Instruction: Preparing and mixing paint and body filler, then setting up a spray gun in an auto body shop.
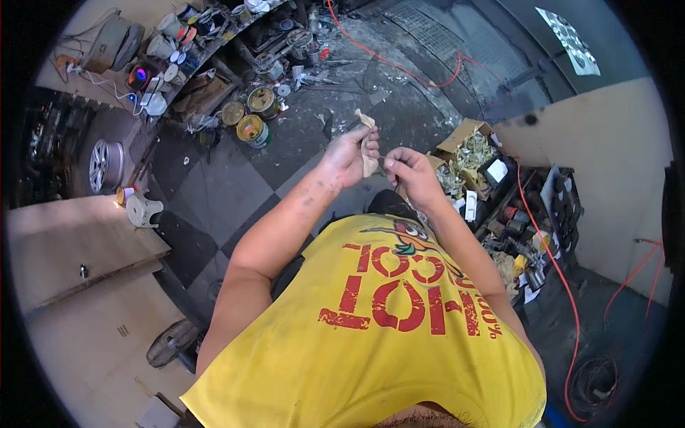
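My left hand (346, 158) is raised in front of my body with its fingers curled around a crumpled beige strip (370, 167). One end of the strip sticks out above the fingers and the other hangs below them. Whether it is cloth or paper, I cannot tell. Close beside it on the right, my right hand (415, 173) is closed in a pinch. A small dark bit shows at its fingertips, too small to name. Both hands are above the dark floor, just beyond my yellow shirt (357, 357).
Several open paint cans (252, 131) stand on the floor ahead, near a cluttered bench (203, 53). A wheel rim (107, 165) and a white stool (143, 210) are at left. To the right are a cardboard box (465, 135) of crumpled scraps and a red hose (548, 250).
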Tool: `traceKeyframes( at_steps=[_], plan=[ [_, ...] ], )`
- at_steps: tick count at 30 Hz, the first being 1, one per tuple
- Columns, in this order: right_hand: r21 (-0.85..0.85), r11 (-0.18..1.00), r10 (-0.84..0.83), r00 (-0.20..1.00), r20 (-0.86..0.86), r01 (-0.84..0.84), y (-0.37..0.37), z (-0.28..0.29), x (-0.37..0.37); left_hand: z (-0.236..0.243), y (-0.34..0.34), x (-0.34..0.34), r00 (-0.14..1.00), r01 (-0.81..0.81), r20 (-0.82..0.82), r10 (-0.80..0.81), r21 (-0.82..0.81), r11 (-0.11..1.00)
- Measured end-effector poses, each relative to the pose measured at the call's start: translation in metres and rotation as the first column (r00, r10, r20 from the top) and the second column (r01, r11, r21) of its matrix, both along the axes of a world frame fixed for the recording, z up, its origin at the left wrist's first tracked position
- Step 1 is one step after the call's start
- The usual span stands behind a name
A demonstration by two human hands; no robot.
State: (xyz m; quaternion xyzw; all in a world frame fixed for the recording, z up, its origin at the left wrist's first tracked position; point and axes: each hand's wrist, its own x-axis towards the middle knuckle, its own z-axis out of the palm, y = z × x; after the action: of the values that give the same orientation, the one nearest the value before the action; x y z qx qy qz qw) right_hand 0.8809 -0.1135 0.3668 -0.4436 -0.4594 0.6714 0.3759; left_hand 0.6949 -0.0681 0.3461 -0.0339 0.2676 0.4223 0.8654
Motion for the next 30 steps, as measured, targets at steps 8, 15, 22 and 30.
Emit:
traceKeyframes(
  at_steps=[8, 15, 22, 30],
  plan=[
    [0.304, 0.947, 0.03, 0.973, 0.229, -0.101, 0.06, -0.019, -0.002, -0.027, 0.044, -0.011, 0.989, -0.133, -0.072, 0.128, -0.073, 0.988],
    [-0.034, 0.993, 0.114, 0.993, -0.04, -0.116, 0.179, -0.054, 0.006, -0.057, 0.147, 0.01, 0.951, -0.194, -0.25, 0.184, -0.014, 0.981],
    [-0.284, 0.958, -0.031, 0.98, -0.198, -0.027, 0.309, -0.051, 0.063, -0.048, 0.257, 0.032, 0.254, 0.204, -0.863, 0.437, 0.489, 0.848],
    [-0.209, 0.957, 0.143, 0.957, -0.254, -0.199, 0.421, -0.035, 0.067, 0.012, 0.345, 0.062, 0.641, 0.309, -0.76, 0.108, 0.384, 0.87]
  ],
)
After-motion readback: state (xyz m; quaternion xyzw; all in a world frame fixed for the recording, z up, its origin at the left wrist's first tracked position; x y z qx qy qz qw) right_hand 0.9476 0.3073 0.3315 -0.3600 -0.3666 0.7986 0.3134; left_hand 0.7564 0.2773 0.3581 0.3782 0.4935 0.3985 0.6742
